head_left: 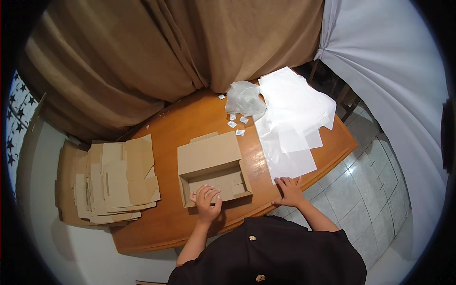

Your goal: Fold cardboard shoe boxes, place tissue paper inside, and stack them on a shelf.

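An open cardboard box (209, 156) stands on the wooden table in front of me, its lid flap tipped back and its inside bare. My left hand (206, 203) is at the box's near wall, fingers loosely bent and thumb apart, holding nothing that I can see. Further right, my right hand (289, 192) rests at the table's near edge with its fingers spread. Its fingertips touch or nearly touch the lower corner of a translucent white sheet (289, 166), one of a loose, overlapping spread of white sheets (294, 99).
Flattened cardboard boxes (114, 180) are stacked at the left of the table (175, 118). A crumpled clear plastic bag (243, 97) lies at the back, near several small white packets (240, 132). Brown curtains (180, 42) hang behind; a white curtain (389, 61) hangs at right.
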The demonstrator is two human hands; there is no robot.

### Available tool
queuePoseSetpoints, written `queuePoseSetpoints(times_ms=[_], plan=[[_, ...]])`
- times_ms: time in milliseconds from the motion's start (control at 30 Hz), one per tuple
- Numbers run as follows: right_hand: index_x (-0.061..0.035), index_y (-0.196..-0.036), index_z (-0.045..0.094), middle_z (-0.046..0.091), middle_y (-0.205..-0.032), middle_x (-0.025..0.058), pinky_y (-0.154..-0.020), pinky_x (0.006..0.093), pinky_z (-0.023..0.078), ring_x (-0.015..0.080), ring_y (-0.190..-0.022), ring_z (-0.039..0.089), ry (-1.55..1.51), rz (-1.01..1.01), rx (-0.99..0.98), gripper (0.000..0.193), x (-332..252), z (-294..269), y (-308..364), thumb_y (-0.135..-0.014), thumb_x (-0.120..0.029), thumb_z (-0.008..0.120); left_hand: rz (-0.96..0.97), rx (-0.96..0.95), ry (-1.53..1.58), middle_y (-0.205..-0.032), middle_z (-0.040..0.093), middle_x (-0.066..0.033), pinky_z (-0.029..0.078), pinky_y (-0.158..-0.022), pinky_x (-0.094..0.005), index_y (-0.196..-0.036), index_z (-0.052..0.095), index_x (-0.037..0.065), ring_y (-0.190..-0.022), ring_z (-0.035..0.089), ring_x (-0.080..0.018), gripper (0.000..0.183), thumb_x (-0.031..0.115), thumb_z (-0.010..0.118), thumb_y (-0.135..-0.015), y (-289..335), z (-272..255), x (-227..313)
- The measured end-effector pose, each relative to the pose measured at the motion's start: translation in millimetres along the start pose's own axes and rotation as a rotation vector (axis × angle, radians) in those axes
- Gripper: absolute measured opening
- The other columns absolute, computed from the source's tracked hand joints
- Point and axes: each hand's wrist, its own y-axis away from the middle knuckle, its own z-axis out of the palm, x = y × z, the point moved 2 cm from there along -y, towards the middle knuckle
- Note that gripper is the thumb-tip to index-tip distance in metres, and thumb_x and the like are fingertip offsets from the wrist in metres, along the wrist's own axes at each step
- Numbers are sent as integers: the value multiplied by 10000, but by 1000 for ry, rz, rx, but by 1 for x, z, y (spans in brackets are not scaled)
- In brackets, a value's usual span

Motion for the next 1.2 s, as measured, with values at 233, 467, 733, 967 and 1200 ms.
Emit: queuePoseSetpoints(times_ms=[233,467,733,967,1200], plan=[[-200,-1143,552,524,-1116,3,-918,622,242,203,-1063,481,71,-196,182,537,43,15,36,-641,-279,725,116,-21,94,-994,563,-21,181,-974,-457,-827,663,164,-1067,514,-227,147,109,638,-693,-20,49,48],[-183,-901,608,579,-876,-54,-921,568,255,151,-917,537,135,-131,215,185,63,39,60,-726,-131,637,231,-84,159,-1003,562,-26,208,-958,-449,-841,669,164,-1048,518,-228,164,117,657,-684,-28,85,88],[-191,-1049,578,568,-805,-44,-946,527,206,141,-847,554,-68,-64,472,341,39,-37,64,-728,-96,638,366,-365,142,-1076,545,-50,252,-951,-510,-1120,567,175,-1094,485,-258,443,219,681,-695,-30,107,130],[-193,-1063,584,597,-874,-61,-967,479,134,120,-882,555,32,-288,678,391,-6,-105,59,-697,-71,650,557,-445,173,-951,622,-1,331,-906,-489,-1060,608,170,-906,582,-164,349,175,660,-715,-53,118,149],[-107,-1127,551,593,-1061,25,-1008,447,118,228,-1085,491,64,-72,1141,413,-32,-174,76,-747,-214,676,481,-281,602,-779,657,-60,427,-710,-354,-828,671,72,-679,589,-238,97,64,631,-740,-92,72,172]])
